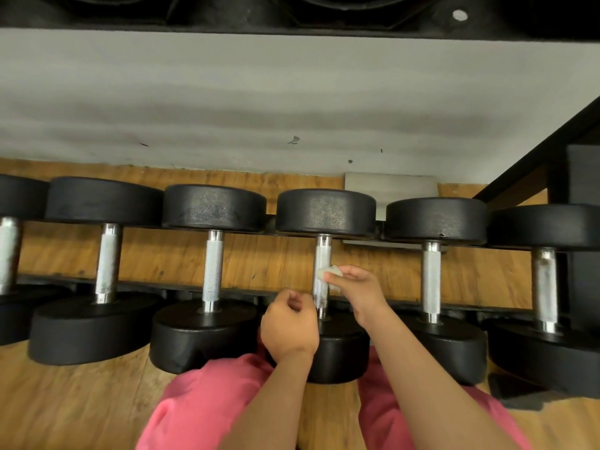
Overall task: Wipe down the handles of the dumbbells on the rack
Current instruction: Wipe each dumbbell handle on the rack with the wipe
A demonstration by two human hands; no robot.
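Pink knees (207, 404) frame both arms. Left hand (289, 323) is curled on nothing, just beside a knurled silver handle (321, 254). Right hand (358, 287) pinches a white wipe (331, 272) against it. That black-headed dumbbell (326, 212) lies across the rack (156, 285) among others.

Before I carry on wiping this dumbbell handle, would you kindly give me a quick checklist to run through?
1. Small white wipe pinched in the right hand: ok.
2. Wipe touching the knurled steel handle of the black round-headed dumbbell straight ahead: ok.
3. That dumbbell lying level across the black rack rail: ok.
4. Left hand out of the wiping path: cannot tell; it is curled right beside the handle's lower end.
5. Far side of the handle wiped: cannot tell, hidden.
6. Neighbouring steel handle on the right unobstructed: ok.
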